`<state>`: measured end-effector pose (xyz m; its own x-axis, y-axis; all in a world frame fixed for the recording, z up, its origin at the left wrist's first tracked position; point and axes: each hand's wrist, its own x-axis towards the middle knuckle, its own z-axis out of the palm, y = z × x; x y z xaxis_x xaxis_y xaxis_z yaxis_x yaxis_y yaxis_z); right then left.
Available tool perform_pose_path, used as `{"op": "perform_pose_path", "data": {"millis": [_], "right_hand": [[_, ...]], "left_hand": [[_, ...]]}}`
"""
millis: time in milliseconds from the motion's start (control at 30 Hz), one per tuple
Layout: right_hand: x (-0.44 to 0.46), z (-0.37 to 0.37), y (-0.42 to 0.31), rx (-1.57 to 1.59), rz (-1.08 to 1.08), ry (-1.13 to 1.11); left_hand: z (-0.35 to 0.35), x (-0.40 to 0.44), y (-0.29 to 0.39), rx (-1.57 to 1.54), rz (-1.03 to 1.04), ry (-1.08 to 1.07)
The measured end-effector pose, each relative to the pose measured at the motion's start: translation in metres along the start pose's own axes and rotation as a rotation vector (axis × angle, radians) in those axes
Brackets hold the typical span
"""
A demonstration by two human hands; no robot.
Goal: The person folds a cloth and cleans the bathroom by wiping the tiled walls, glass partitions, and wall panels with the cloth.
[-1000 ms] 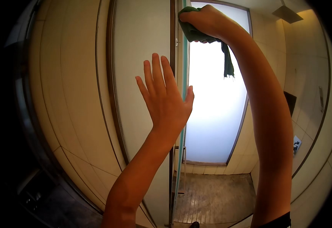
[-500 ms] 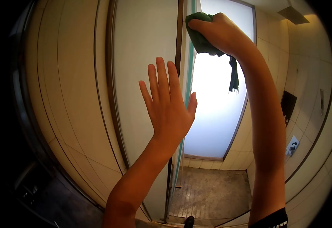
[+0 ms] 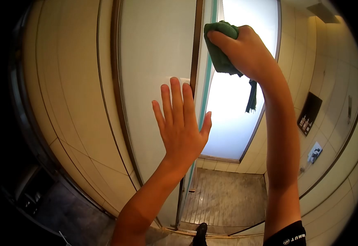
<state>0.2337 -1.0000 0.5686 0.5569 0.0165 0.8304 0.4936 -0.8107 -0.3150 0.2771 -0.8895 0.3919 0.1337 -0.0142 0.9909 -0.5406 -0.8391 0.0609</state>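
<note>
My left hand [image 3: 183, 129] is spread wide, fingers pointing up, in front of the frosted panel [image 3: 156, 53] and the edge of a glass door [image 3: 209, 78]. Its palm faces away from me, and it holds nothing. Higher and to the right, my right hand [image 3: 248, 51] grips a folded green cloth [image 3: 222, 51], thumb on the near side. The cloth is up by the glass door's greenish edge, and a frayed strip [image 3: 251, 98] hangs below my wrist. Whether the cloth touches the glass I cannot tell.
Behind the glass is a bright frosted window [image 3: 232, 119] above a grey floor [image 3: 228, 192]. A wall niche [image 3: 310, 114] with several bottles and a shower control [image 3: 315, 152] are on the right. My shoe [image 3: 201, 231] is by the door track.
My view has tilted up slightly, so both hands and the cloth appear lower. The right hand still holds the cloth; the left stays spread.
</note>
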Motion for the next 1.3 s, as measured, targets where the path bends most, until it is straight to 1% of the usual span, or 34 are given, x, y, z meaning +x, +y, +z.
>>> {"op": "perform_pose_path", "data": {"millis": [167,267,333,367,433,500,567,600,667,800,900,967,1000,1067,1300], "right_hand": [[-0.012,0.010,0.011,0.057,-0.004,-0.040],[-0.022,0.012,0.016,0.038,0.035,-0.057],[-0.029,0.016,0.021,0.064,0.033,-0.064],[-0.032,0.018,0.022,0.088,0.026,-0.066],[-0.039,0.022,0.023,0.096,0.015,-0.078],[-0.046,0.025,0.024,0.096,0.019,-0.083],[-0.051,0.029,0.025,0.100,0.045,-0.093],[-0.053,0.031,0.025,0.100,0.054,-0.097],[-0.057,0.034,0.023,0.108,0.040,-0.072],[-0.066,0.040,0.029,0.073,0.026,-0.061],[-0.075,0.047,0.031,0.075,0.044,-0.061],[-0.085,0.050,0.032,0.126,0.083,-0.065],[-0.089,0.052,0.032,0.119,0.099,-0.072],[-0.100,0.057,0.035,0.108,0.117,-0.078],[-0.129,0.074,0.046,0.098,0.119,-0.082]], "left_hand": [[0.002,-0.009,-0.002,0.004,0.000,0.019],[0.006,-0.021,-0.002,-0.029,0.023,0.033],[0.000,-0.037,-0.009,-0.126,0.085,0.012],[-0.008,-0.045,-0.015,-0.114,0.077,0.008],[-0.025,-0.058,-0.032,-0.008,0.080,0.131],[-0.039,-0.065,-0.058,0.085,0.001,0.248],[-0.048,-0.074,-0.087,0.141,-0.087,0.282],[-0.051,-0.080,-0.100,0.139,-0.089,0.272],[-0.058,-0.091,-0.118,0.242,-0.229,0.135],[-0.062,-0.109,-0.128,0.132,-0.303,0.136],[-0.060,-0.117,-0.134,0.185,-0.254,0.090],[-0.056,-0.118,-0.136,0.181,-0.220,0.126],[-0.055,-0.118,-0.136,0.170,-0.219,0.112],[-0.054,-0.118,-0.135,0.163,-0.176,0.163],[-0.056,-0.117,-0.134,0.177,-0.159,0.130]]}}
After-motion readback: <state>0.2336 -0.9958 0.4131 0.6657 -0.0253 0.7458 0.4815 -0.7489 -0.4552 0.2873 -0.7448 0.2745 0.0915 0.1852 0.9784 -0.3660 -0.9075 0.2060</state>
